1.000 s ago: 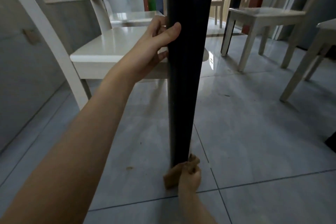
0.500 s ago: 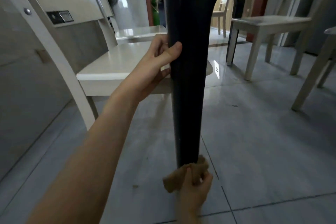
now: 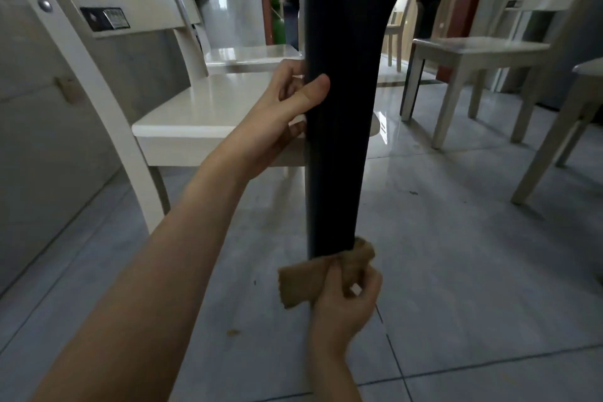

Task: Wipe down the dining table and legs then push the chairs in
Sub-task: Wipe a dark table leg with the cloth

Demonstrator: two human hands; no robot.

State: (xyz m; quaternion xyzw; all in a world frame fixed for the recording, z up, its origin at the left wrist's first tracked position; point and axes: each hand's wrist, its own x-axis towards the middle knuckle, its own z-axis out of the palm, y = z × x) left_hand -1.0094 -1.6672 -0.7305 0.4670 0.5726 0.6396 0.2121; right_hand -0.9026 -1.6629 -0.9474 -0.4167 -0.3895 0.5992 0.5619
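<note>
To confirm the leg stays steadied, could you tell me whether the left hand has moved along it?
No. The left hand still grips the table leg just above the white chair seat.

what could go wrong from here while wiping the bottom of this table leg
1. The brown cloth held by the right hand sits at the foot of the dark table leg, its loose end hanging near the floor tiles; it may drag over grit such as the brown crumb.
2. The left hand grips the leg higher up, so that patch might go unwiped or get fingermarks.
</note>
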